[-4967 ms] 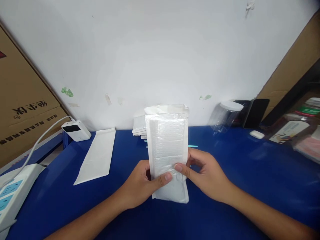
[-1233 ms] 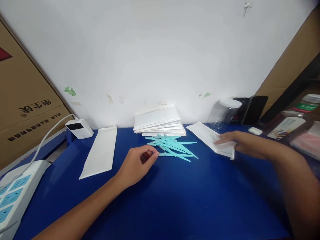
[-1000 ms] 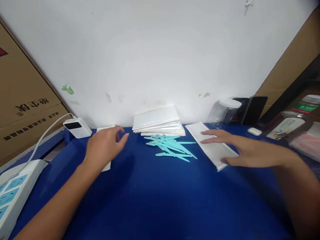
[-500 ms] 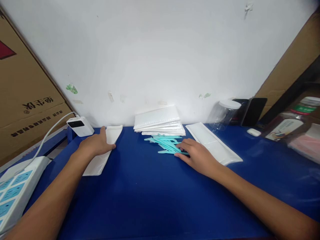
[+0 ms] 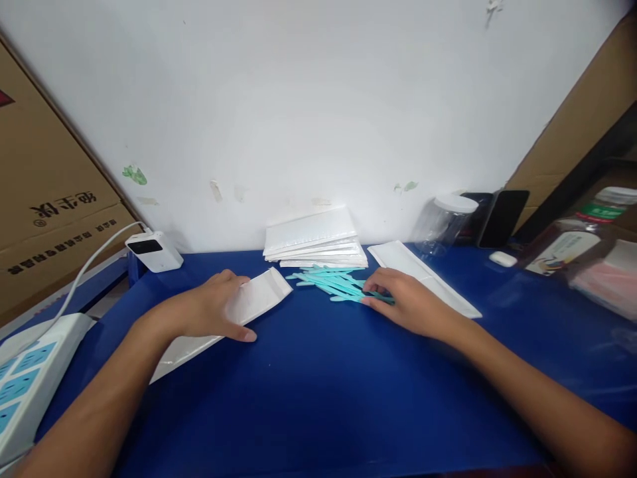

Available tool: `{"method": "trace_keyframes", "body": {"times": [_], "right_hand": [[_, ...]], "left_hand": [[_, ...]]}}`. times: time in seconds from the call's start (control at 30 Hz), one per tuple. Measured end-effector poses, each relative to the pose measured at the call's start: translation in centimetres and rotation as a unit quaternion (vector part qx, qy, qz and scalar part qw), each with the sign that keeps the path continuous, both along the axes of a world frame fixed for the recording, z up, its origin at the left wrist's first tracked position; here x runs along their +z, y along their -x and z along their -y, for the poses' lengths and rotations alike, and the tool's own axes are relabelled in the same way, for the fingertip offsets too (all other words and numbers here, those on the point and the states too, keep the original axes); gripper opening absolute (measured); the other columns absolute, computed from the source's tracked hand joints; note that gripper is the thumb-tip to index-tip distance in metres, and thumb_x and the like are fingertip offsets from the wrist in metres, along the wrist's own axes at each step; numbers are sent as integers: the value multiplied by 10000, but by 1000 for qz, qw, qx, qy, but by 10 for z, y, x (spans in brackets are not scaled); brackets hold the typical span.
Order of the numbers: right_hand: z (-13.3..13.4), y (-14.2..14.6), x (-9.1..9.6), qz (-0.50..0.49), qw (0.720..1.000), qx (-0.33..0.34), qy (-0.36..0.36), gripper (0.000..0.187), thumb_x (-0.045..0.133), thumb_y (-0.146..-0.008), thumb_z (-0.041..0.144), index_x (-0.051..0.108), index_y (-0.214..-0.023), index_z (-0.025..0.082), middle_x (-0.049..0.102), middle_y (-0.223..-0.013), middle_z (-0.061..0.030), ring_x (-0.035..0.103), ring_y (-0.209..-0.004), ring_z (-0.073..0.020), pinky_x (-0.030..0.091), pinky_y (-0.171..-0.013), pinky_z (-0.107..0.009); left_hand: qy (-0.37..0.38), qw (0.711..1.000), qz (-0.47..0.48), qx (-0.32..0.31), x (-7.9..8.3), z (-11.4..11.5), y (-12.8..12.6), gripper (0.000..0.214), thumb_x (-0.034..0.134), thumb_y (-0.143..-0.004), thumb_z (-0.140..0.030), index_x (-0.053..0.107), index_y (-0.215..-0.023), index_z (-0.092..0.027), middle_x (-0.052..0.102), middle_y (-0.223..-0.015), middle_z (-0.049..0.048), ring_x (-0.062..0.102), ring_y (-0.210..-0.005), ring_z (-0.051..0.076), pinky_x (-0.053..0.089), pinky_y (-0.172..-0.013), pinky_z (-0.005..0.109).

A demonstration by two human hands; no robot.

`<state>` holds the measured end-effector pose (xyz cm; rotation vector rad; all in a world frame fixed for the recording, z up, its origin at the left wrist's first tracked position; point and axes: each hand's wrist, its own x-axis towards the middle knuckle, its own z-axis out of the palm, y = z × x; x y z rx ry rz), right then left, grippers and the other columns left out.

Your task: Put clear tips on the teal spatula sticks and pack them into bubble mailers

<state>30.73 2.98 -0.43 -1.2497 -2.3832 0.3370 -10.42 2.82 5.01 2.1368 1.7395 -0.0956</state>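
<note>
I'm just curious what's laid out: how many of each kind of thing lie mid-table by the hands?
Loose white envelopes: 2, under the left hand and beside the right hand
Envelope stack: 1
Pile of turquoise sticks: 1
Clear jar: 1
Total: 5

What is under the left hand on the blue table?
A flat white mailer lies under the left hand, both ends showing. Its middle is covered, and its contents cannot be seen.

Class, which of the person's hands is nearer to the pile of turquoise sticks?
Right. The right hand touches the pile of turquoise sticks; the left hand rests apart on a white envelope.
</note>
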Motion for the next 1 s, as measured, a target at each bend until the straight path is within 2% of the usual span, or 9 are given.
{"method": "trace_keyframes", "body": {"times": [0.13,0.23,0.33,0.4,0.53,0.63,0.77,0.87,1.0], "right_hand": [[4,22,-6,-21,998,-51,-32,529,641,-990,621,665,-1322,210,701,-1236,-145,659,-1128,-344,559,-939,-505],[-1,42,-13,5,995,-46,-87,568,636,-1001,612,673,-1346,162,698,-1247,-173,629,-1174,-369,544,-979,-526],[-8,54,-20,57,988,-17,-143,409,649,-1033,481,734,-1250,144,718,-1195,-163,630,-1144,-345,532,-985,-494],[-12,56,-22,87,983,-11,-162,298,634,-1056,385,768,-1170,145,731,-1129,-145,645,-1091,-315,530,-956,-452],[-13,52,-18,150,969,-26,-195,243,597,-1075,269,790,-1001,141,724,-999,-126,661,-935,-267,504,-817,-383],[-12,47,-13,168,963,-28,-211,308,552,-1088,224,770,-885,147,705,-903,-106,632,-826,-242,458,-730,-371],[-14,37,-9,109,974,-1,-197,332,517,-1104,246,778,-917,161,700,-887,-99,623,-834,-238,457,-742,-359],[-14,24,-4,11,989,23,-149,322,508,-1110,288,791,-999,182,717,-955,-107,645,-886,-244,483,-775,-356],[-14,8,7,-98,994,33,-47,310,555,-1092,363,804,-997,204,731,-962,-86,668,-868,-234,505,-780,-358]], "left_hand": [[-7,1000,-2,-15,-9,1,-10,931,802,-641,-756,636,-1363,-192,627,-1312,161,622,-1164,374,528,-912,402],[24,997,41,-63,-5,6,-18,736,840,-659,-638,655,-1253,-244,626,-1289,101,630,-1108,323,529,-868,362],[41,990,63,-122,-1,13,-30,636,825,-708,-578,637,-1232,-271,589,-1346,78,617,-1111,305,529,-854,355],[38,988,70,-134,-1,17,-37,746,822,-713,-620,586,-1343,-297,559,-1406,80,607,-1142,317,532,-865,372],[-30,996,36,-78,-6,19,-38,1001,812,-608,-794,575,-1417,-255,594,-1356,134,573,-1218,406,520,-926,460],[-32,998,14,-47,-6,19,-34,855,792,-604,-804,670,-1218,-222,652,-1167,124,621,-1078,390,526,-836,446],[-27,994,31,-98,-3,23,-38,606,807,-675,-658,662,-1083,-233,658,-1115,83,640,-998,331,526,-809,404],[-48,989,61,-128,-8,25,-44,569,792,-748,-523,622,-1219,-255,667,-1200,69,656,-1069,320,539,-901,424],[-104,980,93,-142,-22,22,-46,722,794,-795,-520,548,-1437,-301,646,-1398,86,632,-1265,359,519,-1060,493]]}}
